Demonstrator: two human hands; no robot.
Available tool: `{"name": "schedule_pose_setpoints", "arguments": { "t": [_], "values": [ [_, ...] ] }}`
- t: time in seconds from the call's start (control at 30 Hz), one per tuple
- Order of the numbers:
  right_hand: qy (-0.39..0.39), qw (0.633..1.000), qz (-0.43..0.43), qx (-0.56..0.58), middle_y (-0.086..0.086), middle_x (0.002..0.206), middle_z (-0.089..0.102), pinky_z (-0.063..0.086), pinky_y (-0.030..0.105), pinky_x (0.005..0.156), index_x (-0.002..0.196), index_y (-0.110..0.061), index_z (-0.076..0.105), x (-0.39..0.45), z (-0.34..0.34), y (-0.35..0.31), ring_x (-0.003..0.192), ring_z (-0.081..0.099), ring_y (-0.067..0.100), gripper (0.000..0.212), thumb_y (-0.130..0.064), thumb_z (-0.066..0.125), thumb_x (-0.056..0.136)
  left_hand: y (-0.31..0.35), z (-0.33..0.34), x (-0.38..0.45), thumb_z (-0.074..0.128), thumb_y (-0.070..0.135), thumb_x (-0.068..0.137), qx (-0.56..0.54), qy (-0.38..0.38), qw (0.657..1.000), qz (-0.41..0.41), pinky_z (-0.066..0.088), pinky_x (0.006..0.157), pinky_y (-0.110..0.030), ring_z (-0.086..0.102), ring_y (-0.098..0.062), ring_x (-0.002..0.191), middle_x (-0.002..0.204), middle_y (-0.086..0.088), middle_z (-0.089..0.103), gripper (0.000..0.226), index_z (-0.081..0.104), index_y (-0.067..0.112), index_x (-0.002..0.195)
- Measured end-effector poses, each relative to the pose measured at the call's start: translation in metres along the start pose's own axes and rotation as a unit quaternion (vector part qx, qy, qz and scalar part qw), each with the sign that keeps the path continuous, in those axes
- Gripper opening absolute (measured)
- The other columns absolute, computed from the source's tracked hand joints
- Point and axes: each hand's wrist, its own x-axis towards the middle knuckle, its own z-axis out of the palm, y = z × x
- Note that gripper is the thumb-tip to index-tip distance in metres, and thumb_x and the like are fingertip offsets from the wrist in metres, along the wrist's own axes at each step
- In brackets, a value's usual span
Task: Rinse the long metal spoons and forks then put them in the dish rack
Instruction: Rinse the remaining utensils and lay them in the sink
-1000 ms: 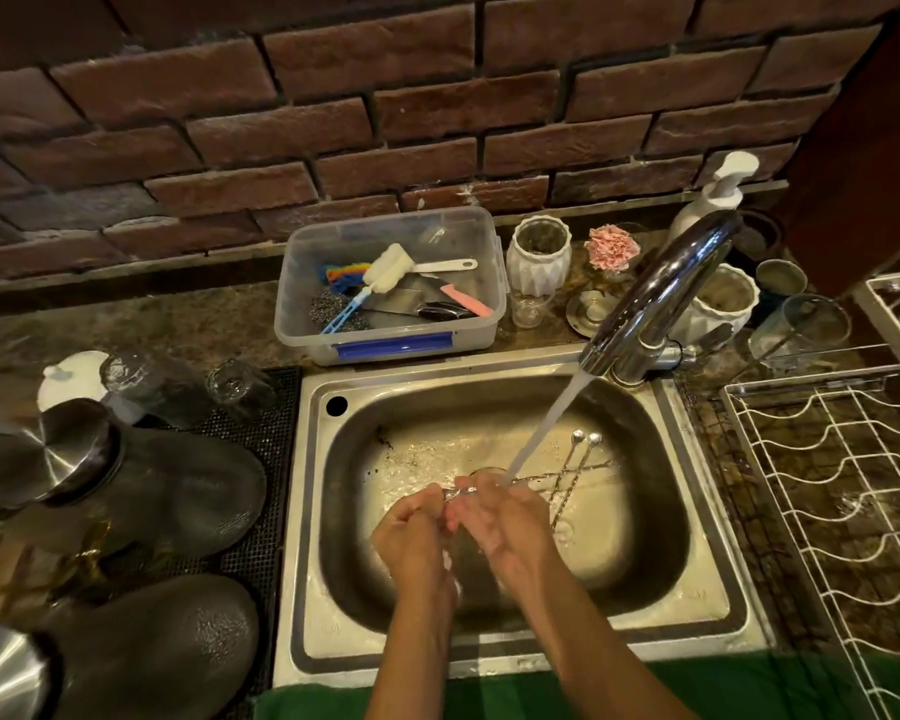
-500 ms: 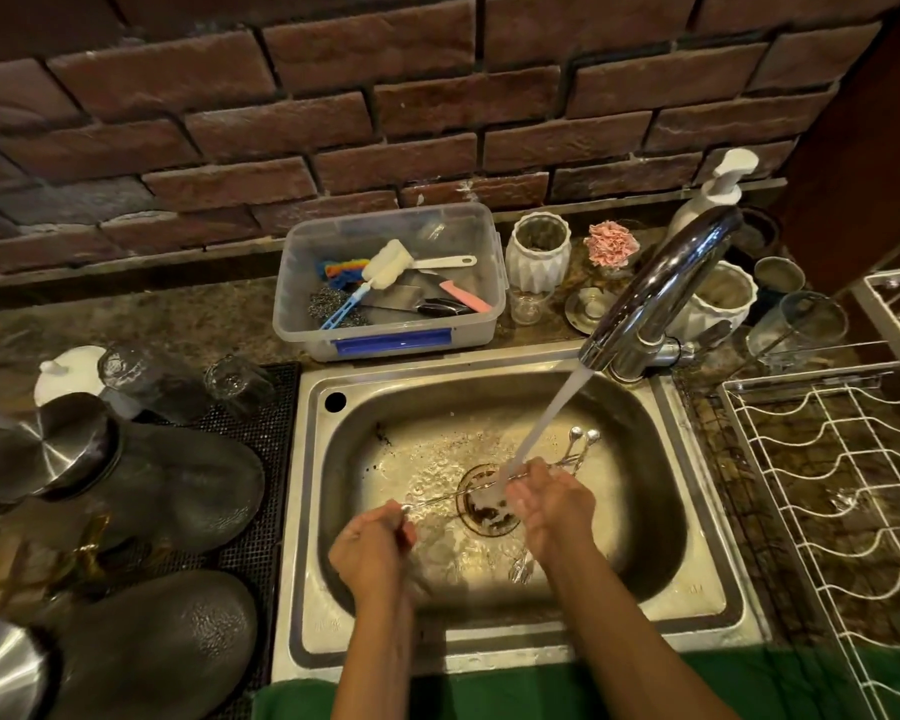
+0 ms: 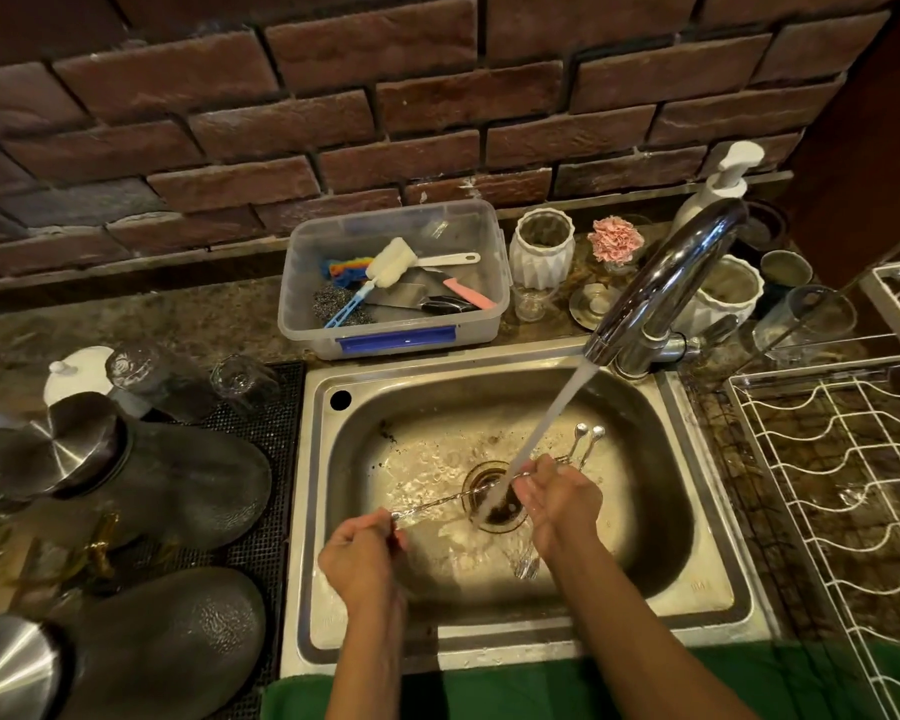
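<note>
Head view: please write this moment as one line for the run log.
stage: rinsing | left hand: grips long utensil | right hand: holds its other end under water stream | dish rack: no cutlery visible

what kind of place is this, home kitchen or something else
Most likely a home kitchen's washing-up corner: a steel sink with the tap running, a white wire dish rack to its right, and a plastic tub of scrubbing brushes against the brick wall.
</note>
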Motion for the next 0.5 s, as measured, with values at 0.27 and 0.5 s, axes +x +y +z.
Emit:
{"name": "schedule_pose_setpoints", "arguments": {
  "t": [0.27,0.5],
  "values": [
    [-0.035,0.999,-0.041,-0.006,0.025,0.084,0.071,0.064,0.048,0.072,0.093,-0.001,0.06,-0.011,0.014,0.003,0.069,0.074,0.032,0.023,-0.015,0.048,0.105,-0.002,-0.023,0.012,0.057,-0.019,0.08,-0.028,0.017,0.999,0.011,0.049,0.043,-0.025,0.052,-0.016,0.043,0.048,-0.003,0.061,0.031,0.062,0.007,0.062],
    [-0.088,0.995,0.009,-0.036,0.031,0.098,0.071,0.064,0.042,0.072,0.095,0.01,0.064,-0.013,0.014,0.02,0.086,0.073,0.036,0.012,0.008,0.052,0.096,-0.006,-0.043,0.024,0.062,-0.013,0.084,-0.027,0.055,0.998,0.02,0.05,0.042,-0.019,0.054,-0.013,0.042,0.063,-0.01,0.062,0.028,0.063,0.007,0.066]
  ]
}}
